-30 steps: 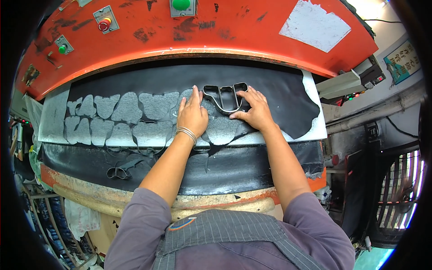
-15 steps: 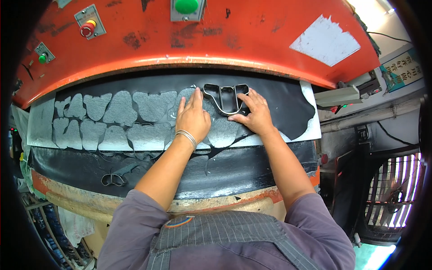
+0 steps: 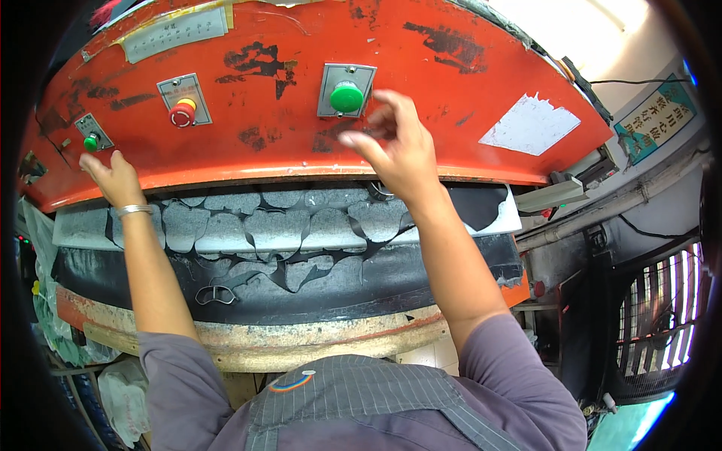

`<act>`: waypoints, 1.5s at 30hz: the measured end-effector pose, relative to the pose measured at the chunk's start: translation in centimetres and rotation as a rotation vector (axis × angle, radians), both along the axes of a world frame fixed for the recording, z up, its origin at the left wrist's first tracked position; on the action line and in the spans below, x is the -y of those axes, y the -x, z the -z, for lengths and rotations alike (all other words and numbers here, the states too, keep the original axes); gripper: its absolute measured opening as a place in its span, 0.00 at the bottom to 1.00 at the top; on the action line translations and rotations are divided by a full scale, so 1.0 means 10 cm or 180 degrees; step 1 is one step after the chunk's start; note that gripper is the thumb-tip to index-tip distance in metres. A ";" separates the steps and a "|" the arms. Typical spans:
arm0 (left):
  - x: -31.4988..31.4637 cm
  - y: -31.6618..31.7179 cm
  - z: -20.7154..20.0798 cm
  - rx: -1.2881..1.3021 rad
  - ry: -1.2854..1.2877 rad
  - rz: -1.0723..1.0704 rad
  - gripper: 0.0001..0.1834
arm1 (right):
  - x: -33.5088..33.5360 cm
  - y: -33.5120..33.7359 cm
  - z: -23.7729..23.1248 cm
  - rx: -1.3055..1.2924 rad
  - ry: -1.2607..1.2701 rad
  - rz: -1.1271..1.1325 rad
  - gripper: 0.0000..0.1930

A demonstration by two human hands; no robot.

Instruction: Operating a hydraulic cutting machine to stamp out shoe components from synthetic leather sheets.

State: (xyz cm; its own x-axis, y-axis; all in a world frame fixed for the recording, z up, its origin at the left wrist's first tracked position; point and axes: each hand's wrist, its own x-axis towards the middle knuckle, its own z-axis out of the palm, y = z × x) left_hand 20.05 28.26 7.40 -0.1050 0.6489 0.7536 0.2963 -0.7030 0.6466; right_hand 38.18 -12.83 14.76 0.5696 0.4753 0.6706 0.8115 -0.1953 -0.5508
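Note:
My right hand point(image 3: 402, 146) is raised in front of the orange press beam point(image 3: 259, 139), its curled fingers apart, just beside the big green push button point(image 3: 347, 97). At the far left my left hand point(image 3: 114, 180), open with a silver bangle at the wrist, is just below the small green button point(image 3: 91, 143). Neither hand holds anything. Under the beam's lower edge a metal cutting die point(image 3: 382, 191) shows only in part. It lies on the black sheet point(image 3: 481, 207), from which several shapes are cut, exposing the grey-white board point(image 3: 83, 229).
A red stop button point(image 3: 182, 113) sits between the two green ones. A smaller metal cutter point(image 3: 215, 295) lies on the black front strip point(image 3: 361, 289) with sheet scraps. A worn wooden edge point(image 3: 301, 338) runs along the front. A fan point(image 3: 658, 323) stands at right.
Both hands have let go of the die and sheet and risen to the beam, the left one moving far left. The beam now fills more of the view and hides most of the die.

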 end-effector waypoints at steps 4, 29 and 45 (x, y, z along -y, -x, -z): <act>-0.04 0.44 -0.21 -0.0405 0.0370 0.0847 0.34 | -0.24 0.00 -0.17 -0.0165 0.0116 0.0344 0.21; 3.57 1.02 0.29 -0.3289 0.1015 0.3733 0.10 | 1.42 1.44 1.01 -0.0713 0.2835 -0.1911 0.16; 4.09 -0.60 0.86 -0.3792 -0.1151 0.3853 0.41 | 0.24 -1.29 1.06 0.2975 0.2483 -0.2525 0.10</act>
State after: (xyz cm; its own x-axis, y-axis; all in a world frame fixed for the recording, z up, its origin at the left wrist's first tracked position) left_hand 26.06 -12.60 -1.25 0.9487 -0.2711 0.1630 -0.3060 -0.9169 0.2562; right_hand 51.06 -15.28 4.20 -0.5028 0.8615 0.0711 0.8424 0.4700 0.2635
